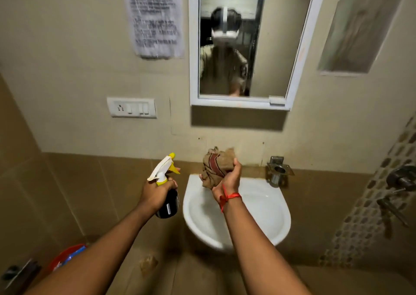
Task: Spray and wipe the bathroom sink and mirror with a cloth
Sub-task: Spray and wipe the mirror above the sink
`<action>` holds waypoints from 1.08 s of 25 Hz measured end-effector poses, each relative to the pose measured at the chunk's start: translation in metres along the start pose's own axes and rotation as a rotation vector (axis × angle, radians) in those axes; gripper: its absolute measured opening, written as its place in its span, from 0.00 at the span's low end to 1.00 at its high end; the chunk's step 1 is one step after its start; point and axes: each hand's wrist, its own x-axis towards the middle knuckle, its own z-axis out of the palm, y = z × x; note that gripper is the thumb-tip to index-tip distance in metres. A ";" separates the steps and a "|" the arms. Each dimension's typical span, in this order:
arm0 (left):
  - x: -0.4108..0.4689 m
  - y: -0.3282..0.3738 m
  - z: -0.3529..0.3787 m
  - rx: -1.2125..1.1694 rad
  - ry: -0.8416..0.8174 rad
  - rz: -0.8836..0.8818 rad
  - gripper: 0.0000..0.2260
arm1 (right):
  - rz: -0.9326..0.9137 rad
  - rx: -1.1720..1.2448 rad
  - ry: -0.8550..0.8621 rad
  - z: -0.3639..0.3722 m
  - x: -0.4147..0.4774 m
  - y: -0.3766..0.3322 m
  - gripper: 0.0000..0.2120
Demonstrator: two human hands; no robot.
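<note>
A small white sink is fixed to the brown tiled wall, low in the middle. Above it hangs a white-framed mirror that reflects a person. My left hand grips a dark spray bottle with a white and yellow trigger head, held to the left of the sink with its nozzle pointing at the wall. My right hand holds a crumpled brown cloth with a red stripe, raised over the sink's back edge. A red thread is tied round that wrist.
A metal holder is mounted right of the sink. Tap handles stick out of the mosaic wall at far right. A switch plate and a paper notice are left of the mirror. A red bucket stands at bottom left.
</note>
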 end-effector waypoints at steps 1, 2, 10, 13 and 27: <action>0.004 0.020 -0.002 -0.007 0.012 0.021 0.12 | -0.051 0.010 -0.030 0.010 -0.010 -0.021 0.28; 0.006 0.039 -0.003 -0.015 0.017 0.052 0.12 | -0.068 -0.007 -0.041 0.014 -0.023 -0.036 0.27; 0.030 0.125 -0.003 -0.116 0.066 0.132 0.11 | -0.156 0.232 -0.008 0.043 -0.053 -0.095 0.28; 0.043 0.168 -0.007 -0.134 0.056 0.221 0.15 | -0.127 0.305 -0.052 0.060 -0.050 -0.112 0.36; 0.174 0.361 -0.007 -0.194 0.282 0.409 0.13 | -0.675 0.123 -0.308 0.325 0.020 -0.349 0.29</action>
